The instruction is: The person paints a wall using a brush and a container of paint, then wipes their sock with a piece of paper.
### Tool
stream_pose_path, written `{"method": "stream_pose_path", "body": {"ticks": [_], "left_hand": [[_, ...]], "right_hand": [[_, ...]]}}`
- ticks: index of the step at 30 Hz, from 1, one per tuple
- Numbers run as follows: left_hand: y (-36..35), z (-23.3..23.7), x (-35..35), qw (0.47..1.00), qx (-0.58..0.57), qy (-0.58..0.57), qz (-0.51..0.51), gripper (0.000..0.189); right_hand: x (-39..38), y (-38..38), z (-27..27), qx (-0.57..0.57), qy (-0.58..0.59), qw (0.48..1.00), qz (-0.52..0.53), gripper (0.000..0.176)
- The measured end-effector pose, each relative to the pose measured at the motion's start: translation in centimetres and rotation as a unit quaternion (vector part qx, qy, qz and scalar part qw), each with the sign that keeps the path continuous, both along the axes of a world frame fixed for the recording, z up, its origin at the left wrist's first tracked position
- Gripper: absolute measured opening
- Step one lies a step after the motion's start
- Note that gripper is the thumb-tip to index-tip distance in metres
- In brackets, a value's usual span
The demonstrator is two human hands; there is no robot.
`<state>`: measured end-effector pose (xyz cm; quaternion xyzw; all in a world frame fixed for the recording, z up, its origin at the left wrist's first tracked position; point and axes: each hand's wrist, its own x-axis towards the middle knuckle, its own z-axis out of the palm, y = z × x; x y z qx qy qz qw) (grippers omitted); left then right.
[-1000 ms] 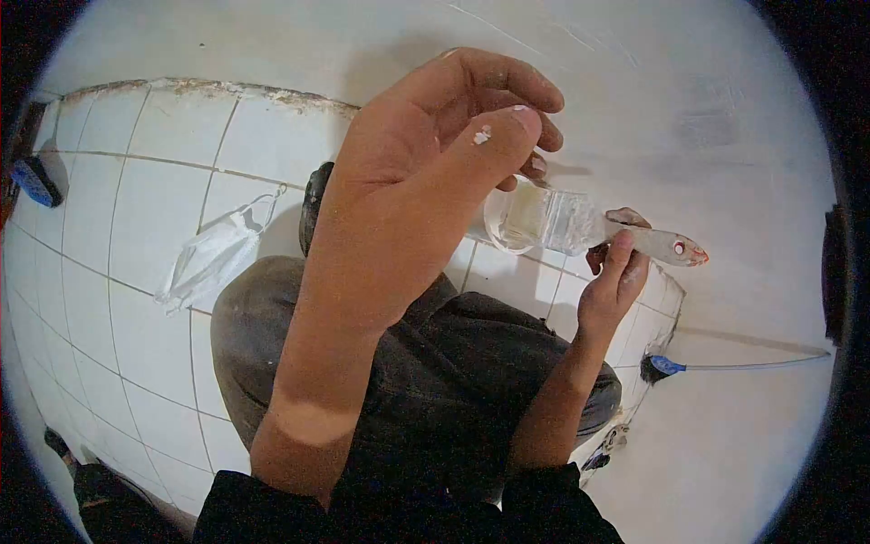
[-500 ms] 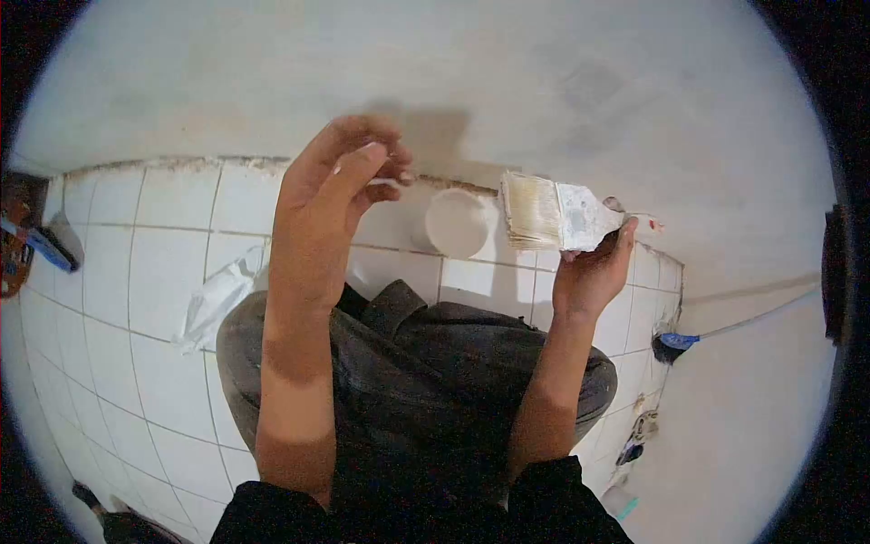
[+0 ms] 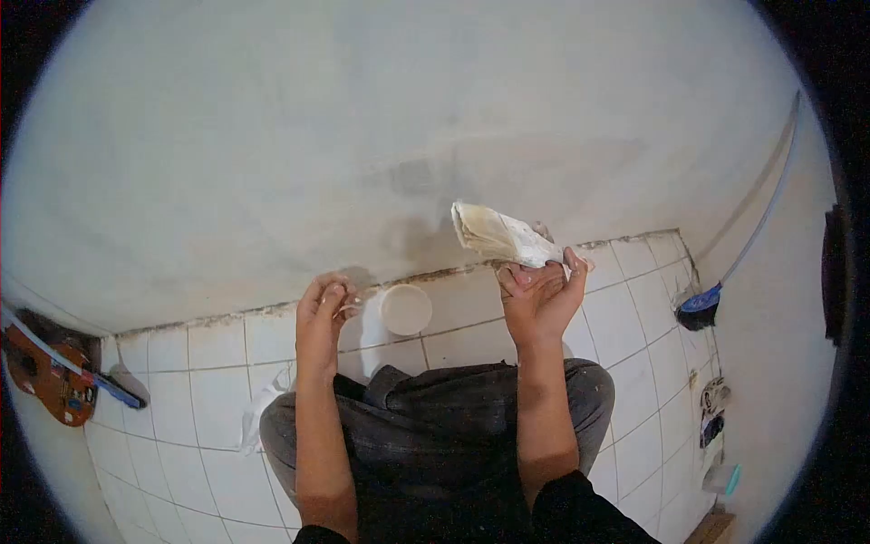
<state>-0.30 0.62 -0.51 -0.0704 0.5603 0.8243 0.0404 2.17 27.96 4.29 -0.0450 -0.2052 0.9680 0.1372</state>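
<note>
My right hand grips a wide paintbrush by its handle, near the wall. The brush has pale bristles that point left, and its ferrule is smeared with white. My left hand is raised near the foot of the wall with its fingers curled in. Something thin and white shows at its fingertips, too small to make out. Just right of that hand, a round white tub stands on the floor against the wall. Its contents look pale.
A pale wall rises ahead from a white tiled floor. A crumpled plastic bag lies by my left knee. At left are a guitar and a blue brush; a blue broom leans at right.
The view has tilted up toward the wall. My right hand has turned the paintbrush so that it shows more edge-on. My left hand has moved lower, beside the tub.
</note>
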Motion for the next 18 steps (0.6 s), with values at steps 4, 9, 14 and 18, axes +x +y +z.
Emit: {"method": "stream_pose_path", "body": {"ticks": [4,9,14,18], "left_hand": [[0.2,0.4,0.1,0.999,-0.031,0.000,0.009,0.020],[0.4,0.1,-0.3,0.999,-0.040,0.005,-0.003,0.019],[0.7,0.0,-0.1,0.998,-0.053,0.011,-0.019,0.019],[0.2,0.2,0.1,0.999,-0.052,0.018,-0.003,0.019]], "right_hand": [[1.0,-0.8,3.4,0.017,0.043,0.996,-0.079,0.053],[1.7,0.6,3.1,0.358,0.147,0.903,-0.185,0.045],[2.0,-0.8,3.6,0.476,0.115,0.843,-0.223,0.027],[2.1,-2.0,4.1,0.506,0.112,0.830,-0.207,0.027]]}}
